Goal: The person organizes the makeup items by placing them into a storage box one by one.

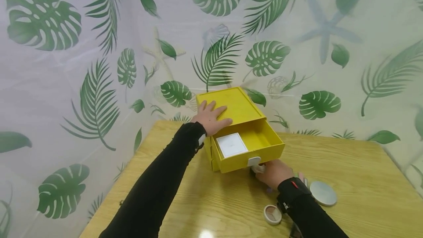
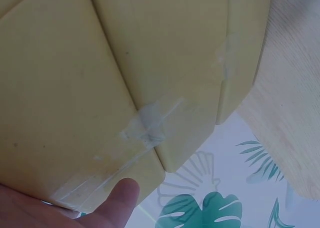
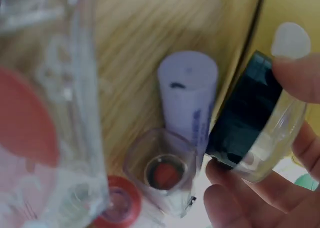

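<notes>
A yellow drawer box [image 1: 236, 104] stands on the wooden table, its top drawer [image 1: 266, 155] pulled out. Inside the drawer's left part lies a flat white square item [image 1: 231, 145]. My left hand [image 1: 213, 118] rests with spread fingers on the box's top; in the left wrist view its thumb [image 2: 122, 195] lies against the yellow surface. Just below the drawer's white tab [image 1: 254, 161], my right hand [image 1: 275, 173] grips a small round jar [image 3: 245, 112] with a dark lid and clear body. In the head view the hand mostly hides this jar.
Beside the right hand stand a lavender tube [image 3: 187, 97] and a clear-capped item [image 3: 162, 173] with a red centre. A round silver disc [image 1: 323, 193] and a round three-colour compact [image 1: 272, 214] lie near the right forearm. A leaf-print sheet [image 1: 148, 47] hangs behind the table.
</notes>
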Motion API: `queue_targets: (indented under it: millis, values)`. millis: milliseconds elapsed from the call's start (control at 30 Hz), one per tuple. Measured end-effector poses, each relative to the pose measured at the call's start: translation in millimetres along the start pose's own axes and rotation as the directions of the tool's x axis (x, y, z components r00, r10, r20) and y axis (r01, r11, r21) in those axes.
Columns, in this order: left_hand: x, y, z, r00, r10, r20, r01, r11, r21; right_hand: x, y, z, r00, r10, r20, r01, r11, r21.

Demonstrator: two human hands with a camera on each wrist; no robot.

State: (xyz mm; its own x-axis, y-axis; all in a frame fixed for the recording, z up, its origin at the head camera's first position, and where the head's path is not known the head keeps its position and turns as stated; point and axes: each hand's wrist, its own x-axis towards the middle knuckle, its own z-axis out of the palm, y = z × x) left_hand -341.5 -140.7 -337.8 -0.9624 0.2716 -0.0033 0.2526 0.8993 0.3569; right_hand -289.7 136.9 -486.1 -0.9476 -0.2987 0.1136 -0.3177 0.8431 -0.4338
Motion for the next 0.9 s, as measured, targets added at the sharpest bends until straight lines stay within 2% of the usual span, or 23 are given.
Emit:
queue_targets:
  millis: [233, 367, 467, 567, 700, 800, 900]
  values:
    - [-2.2, 2.4, -2.8, 1.000, 0.007, -0.005, -0.007, 1.000, 0.002, -4.4, 8, -18, 0.995, 0.034, -0.092, -0.023, 0.991, 0.128]
    - [-1.2, 2.1, -1.3, 1.000, 0.002, -0.003, -0.002, 1.000, 0.003, -6.8, 19, -30, 0.994, 0.046, -0.102, -0.030, 0.988, 0.152]
    - [-1.2, 2.2, -1.1, 1.000, 0.005, 0.000, -0.005, 1.000, 0.006, -9.7, 26, -40, 0.990, 0.084, -0.113, -0.063, 0.983, 0.175]
    - [-1.6, 2.7, -1.1, 1.000, 0.007, -0.003, -0.007, 1.000, 0.014, -12.1, 28, -51, 0.981, 0.145, -0.128, -0.108, 0.961, 0.256]
    - [-2.1, 2.5, -1.2, 1.000, 0.009, -0.009, -0.009, 1.000, 0.017, -15.2, 28, -67, 0.970, 0.208, -0.129, -0.142, 0.907, 0.396]
    - [-3.1, 2.4, -1.5, 1.000, 0.015, -0.008, -0.015, 1.000, 0.001, -17.9, 26, -78, 0.964, 0.223, -0.146, -0.133, 0.878, 0.460]
    - [-4.4, 2.5, -1.6, 1.000, 0.018, -0.007, -0.018, 1.000, -0.014, -19.9, 20, -89, 0.959, 0.216, -0.183, -0.103, 0.869, 0.483]
